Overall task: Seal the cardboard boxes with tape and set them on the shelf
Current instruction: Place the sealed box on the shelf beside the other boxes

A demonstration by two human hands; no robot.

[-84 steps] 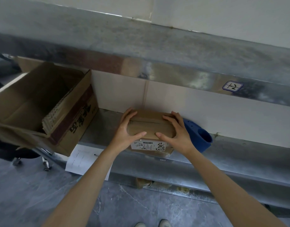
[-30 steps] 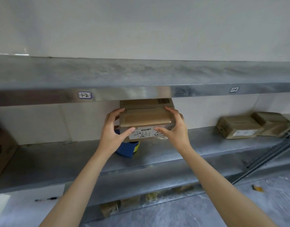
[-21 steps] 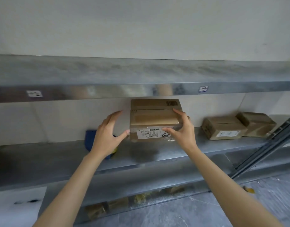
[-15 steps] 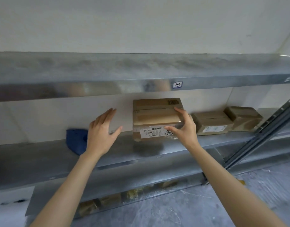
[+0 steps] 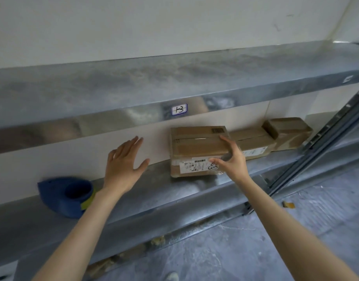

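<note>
1. Nearest us, our left hand (image 5: 123,165) hovers over the grey metal shelf (image 5: 174,193) with its fingers straight and spread. It holds nothing and is well clear of the box.
2. A blue tape dispenser (image 5: 67,194) lies on the shelf beside our left forearm.
3. Our right hand (image 5: 232,161) grips the right end of the taped cardboard box (image 5: 197,147), thumb on the front face and fingers curled over the top. The box sits flat on the shelf, close to the back wall.
4. To finish well, we judge the box should be nudged square to the wall, just beside its neighbour and fully supported. Our left hand can steady the free end before we let go.
5. Two more taped boxes (image 5: 253,142) rest farther right.
6. Writing: a white shipping label (image 5: 195,165) on the box front carries a barcode, print too small to read and a black scrawl partly hidden by our thumb. A barcode sticker (image 5: 217,130) sits on the box top. A handwritten tag (image 5: 179,109) on the upper shelf edge reads roughly "1-3".
</note>
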